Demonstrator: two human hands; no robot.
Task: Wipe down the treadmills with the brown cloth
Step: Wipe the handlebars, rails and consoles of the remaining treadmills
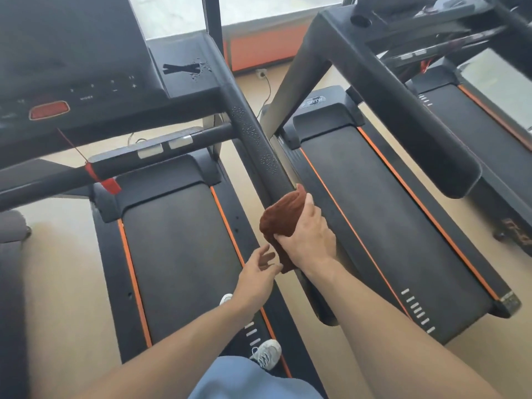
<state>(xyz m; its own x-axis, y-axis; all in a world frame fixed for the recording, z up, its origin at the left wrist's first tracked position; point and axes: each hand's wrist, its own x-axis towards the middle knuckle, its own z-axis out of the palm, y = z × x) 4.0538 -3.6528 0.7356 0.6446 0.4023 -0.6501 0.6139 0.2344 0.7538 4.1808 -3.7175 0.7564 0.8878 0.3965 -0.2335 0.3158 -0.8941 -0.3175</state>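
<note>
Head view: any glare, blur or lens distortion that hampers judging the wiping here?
Head view: daylight from the window blows out the top edge; wide-angle bending curves the handrail; the far treadmill console is smeared; the right hand gripping the brown cloth and the left hand are sharp.

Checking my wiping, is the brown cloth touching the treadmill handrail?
Touching. The head view shows the cloth wrapped around the handrail end, gripped by the right hand.

Beige floor [72,269], treadmills [184,254] side by side
</note>
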